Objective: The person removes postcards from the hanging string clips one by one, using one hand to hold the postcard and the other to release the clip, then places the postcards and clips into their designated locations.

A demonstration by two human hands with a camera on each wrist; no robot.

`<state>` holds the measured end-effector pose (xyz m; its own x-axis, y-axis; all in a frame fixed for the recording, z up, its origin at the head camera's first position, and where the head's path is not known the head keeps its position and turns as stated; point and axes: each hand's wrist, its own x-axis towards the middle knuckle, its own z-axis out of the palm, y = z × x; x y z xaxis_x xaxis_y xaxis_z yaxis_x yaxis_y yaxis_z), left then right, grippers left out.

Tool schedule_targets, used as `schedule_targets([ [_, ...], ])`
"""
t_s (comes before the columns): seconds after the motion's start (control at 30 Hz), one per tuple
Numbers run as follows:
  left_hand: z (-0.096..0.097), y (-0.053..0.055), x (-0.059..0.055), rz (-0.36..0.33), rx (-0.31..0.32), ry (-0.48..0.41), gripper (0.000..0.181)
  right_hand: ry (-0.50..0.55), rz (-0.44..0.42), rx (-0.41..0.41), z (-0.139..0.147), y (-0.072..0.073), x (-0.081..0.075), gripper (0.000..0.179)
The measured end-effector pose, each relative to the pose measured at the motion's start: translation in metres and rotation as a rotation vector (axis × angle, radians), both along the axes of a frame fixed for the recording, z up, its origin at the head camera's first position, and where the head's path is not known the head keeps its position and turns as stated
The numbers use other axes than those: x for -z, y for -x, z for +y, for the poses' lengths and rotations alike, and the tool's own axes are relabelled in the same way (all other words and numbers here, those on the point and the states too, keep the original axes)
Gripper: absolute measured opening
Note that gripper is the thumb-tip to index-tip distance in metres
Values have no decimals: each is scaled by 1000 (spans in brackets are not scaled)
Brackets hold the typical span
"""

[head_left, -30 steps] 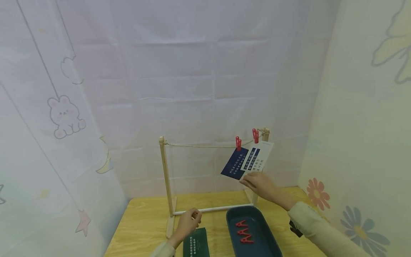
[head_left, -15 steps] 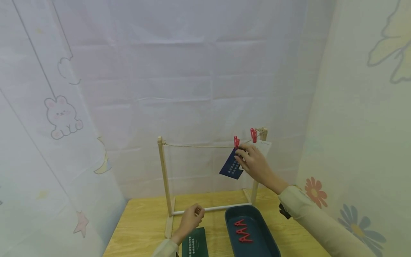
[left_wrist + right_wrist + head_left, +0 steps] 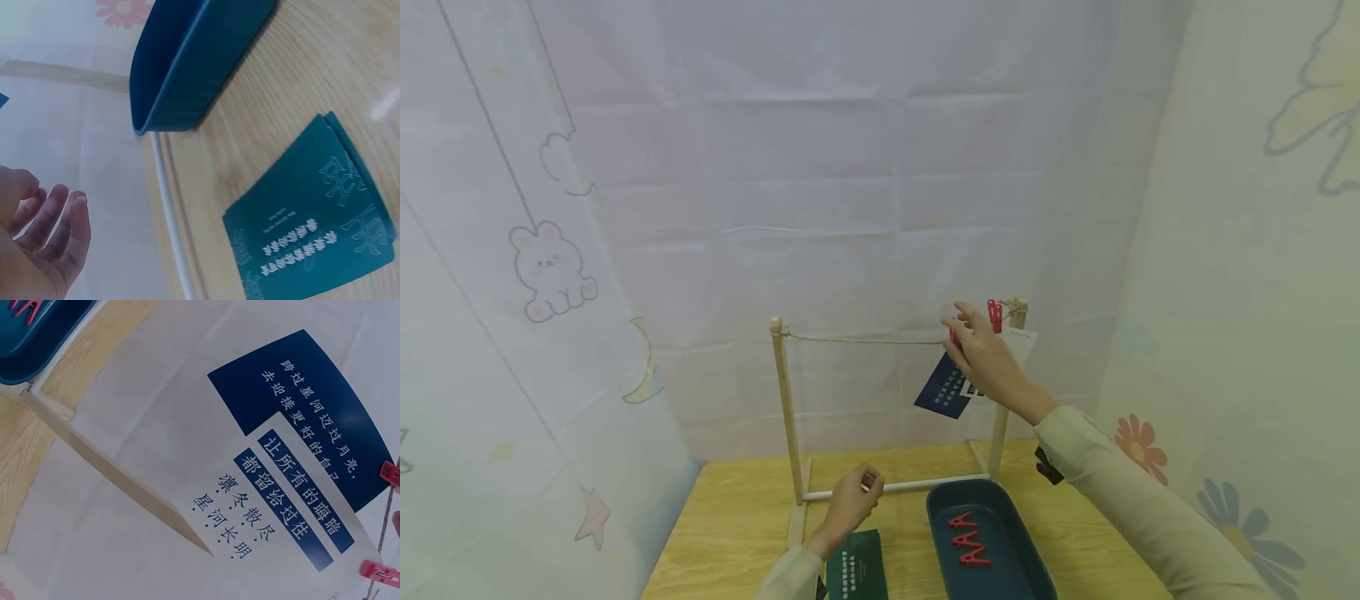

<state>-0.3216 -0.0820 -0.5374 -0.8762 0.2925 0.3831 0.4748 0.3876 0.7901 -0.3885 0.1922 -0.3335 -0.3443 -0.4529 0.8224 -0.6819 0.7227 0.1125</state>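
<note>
My right hand (image 3: pixel 988 358) is raised at the rope (image 3: pixel 865 341), beside the red clothespin (image 3: pixel 391 474) on the dark blue card (image 3: pixel 942 392). Its fingers are spread and partly cover that clothespin; in the right wrist view only a fingertip shows at the edge, apart from it. A white card (image 3: pixel 281 506) with blue text bars hangs from a second red clothespin (image 3: pixel 995 316), overlapping the blue card. My left hand (image 3: pixel 852 502) hovers with loosely curled fingers and holds nothing, above and near the green cards (image 3: pixel 306 225) on the table.
A wooden frame (image 3: pixel 786 408) with a white bottom bar (image 3: pixel 917 485) carries the rope. Right of the green cards, a dark teal tray (image 3: pixel 1030 546) holds several red clothespins (image 3: pixel 967 540). All stand on a wooden table (image 3: pixel 722 517) before a pale cloth backdrop.
My right hand has moved up from the white card's lower edge to the clothespin above the blue card. My left hand has risen slightly. Both cards still hang.
</note>
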Motion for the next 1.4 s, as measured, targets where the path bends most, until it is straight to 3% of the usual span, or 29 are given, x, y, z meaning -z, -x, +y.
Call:
schedule_targets([
  [0.27,13,10,-17,74,27,12,18,2,-136,41,-1,-1,-1,32],
  [0.57,31,20,-34,129,-43,55,13,38,-181,27,2,-3,1,29],
  [0.7,38,23,-42,185,-73,81,16,42,-216,29,0,-4,-1,28],
  [0.8,43,25,-49,186,-89,85,23,30,-246,27,-3,-6,-2,28],
  [1.0,55,29,-58,163,-90,70,35,37,-262,22,-8,-6,-1,26],
  [1.2,70,31,-65,123,-75,-24,39,64,-290,12,-7,-5,0,27],
  [1.4,77,32,-72,180,-59,-69,32,100,-290,6,-6,-6,2,30],
])
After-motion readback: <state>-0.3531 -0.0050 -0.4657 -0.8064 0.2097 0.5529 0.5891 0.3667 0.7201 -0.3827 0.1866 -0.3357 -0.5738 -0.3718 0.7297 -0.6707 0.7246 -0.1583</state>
